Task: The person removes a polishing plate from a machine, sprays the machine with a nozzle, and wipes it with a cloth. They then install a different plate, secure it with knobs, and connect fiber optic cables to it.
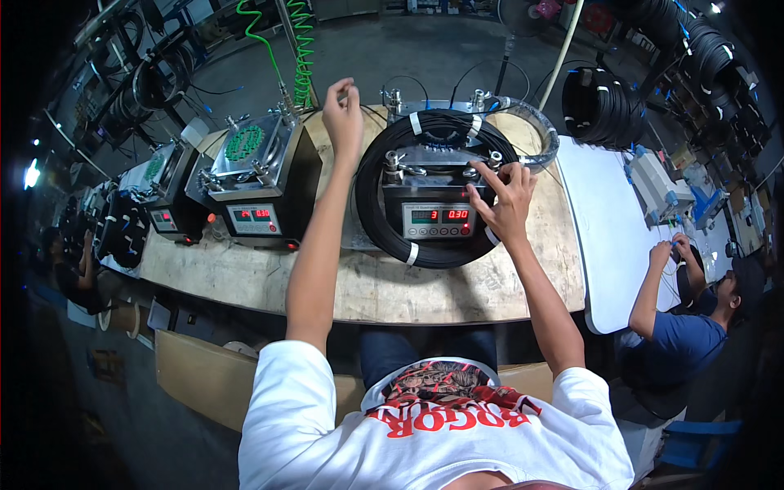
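Observation:
My right hand (508, 196) is at the right front corner of a box-shaped machine with a red and green digital display (441, 220). Its thumb and index finger are spread beside a metal clamp knob (471, 173); whether they touch it I cannot tell. A large black cable coil (371, 204), bound with white tape, rings the machine. My left hand (343, 114) is raised in the air left of the coil, its fingers loosely bent and nothing visible in them. Metal clamp posts (393, 166) stand on the machine's top plate.
Left of me stands a second machine (253, 200) with a round green insert, and another (163, 196) beyond it. Green coiled air hoses (301, 49) hang behind. A clear wrapped hose (545, 139) curves at the right. A person in blue (686, 343) works at the white table (600, 269).

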